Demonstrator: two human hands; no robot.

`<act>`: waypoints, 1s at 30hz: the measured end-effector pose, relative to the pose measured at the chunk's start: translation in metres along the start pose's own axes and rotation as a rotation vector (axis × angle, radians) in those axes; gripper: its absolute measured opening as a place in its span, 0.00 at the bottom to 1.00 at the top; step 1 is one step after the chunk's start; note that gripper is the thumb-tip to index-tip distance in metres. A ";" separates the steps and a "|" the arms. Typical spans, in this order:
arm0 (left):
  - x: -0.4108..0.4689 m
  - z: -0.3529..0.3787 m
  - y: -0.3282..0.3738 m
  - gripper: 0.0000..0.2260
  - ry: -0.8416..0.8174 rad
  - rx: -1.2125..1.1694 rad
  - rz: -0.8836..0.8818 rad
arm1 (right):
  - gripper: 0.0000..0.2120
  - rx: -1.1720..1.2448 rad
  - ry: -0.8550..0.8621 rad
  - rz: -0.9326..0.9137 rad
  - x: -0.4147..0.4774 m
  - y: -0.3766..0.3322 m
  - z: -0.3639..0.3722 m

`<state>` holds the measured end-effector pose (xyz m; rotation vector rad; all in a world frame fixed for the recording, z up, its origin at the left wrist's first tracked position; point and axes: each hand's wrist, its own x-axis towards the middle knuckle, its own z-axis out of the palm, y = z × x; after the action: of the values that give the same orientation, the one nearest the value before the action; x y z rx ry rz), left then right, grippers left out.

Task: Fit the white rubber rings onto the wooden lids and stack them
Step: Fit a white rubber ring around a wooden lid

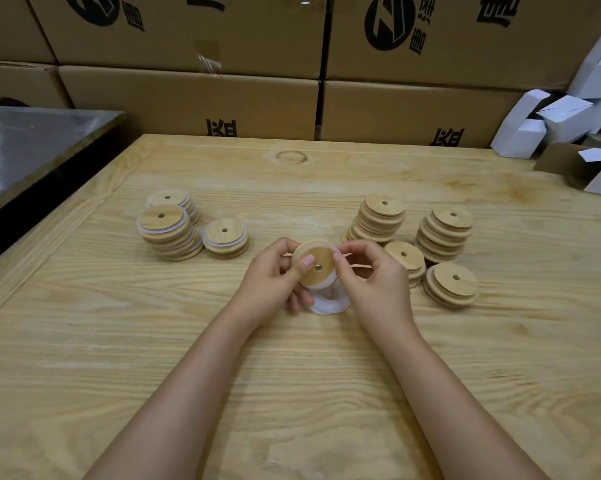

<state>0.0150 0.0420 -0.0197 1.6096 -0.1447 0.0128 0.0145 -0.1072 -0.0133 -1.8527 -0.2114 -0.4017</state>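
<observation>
My left hand [273, 277] grips a round wooden lid [321, 258] with a centre hole, tilted toward me, thumb on its face. My right hand [371, 275] pinches a white rubber ring [335, 249] at the lid's right edge. A small pile of white rings [328, 304] lies on the table just below the lid. On the left stand three stacks of lids with white rings fitted [169, 233]. To the right stand several stacks of bare wooden lids [444, 233].
The work goes on over a pale wooden table [292, 375]. Brown cardboard boxes [195, 98] form a wall behind it. White folded cartons [555, 123] pile up at the back right. A grey metal surface [25, 147] adjoins the table's left.
</observation>
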 end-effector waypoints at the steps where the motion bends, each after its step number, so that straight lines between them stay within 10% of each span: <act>1: 0.000 0.000 0.000 0.03 0.001 -0.008 -0.006 | 0.04 -0.009 0.002 0.002 0.000 0.001 0.000; 30: -0.002 -0.003 0.002 0.03 -0.040 0.063 0.116 | 0.05 0.030 -0.031 -0.032 0.000 -0.004 -0.003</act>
<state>0.0132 0.0454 -0.0182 1.6633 -0.2714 0.0756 0.0121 -0.1091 -0.0089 -1.8289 -0.2670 -0.3902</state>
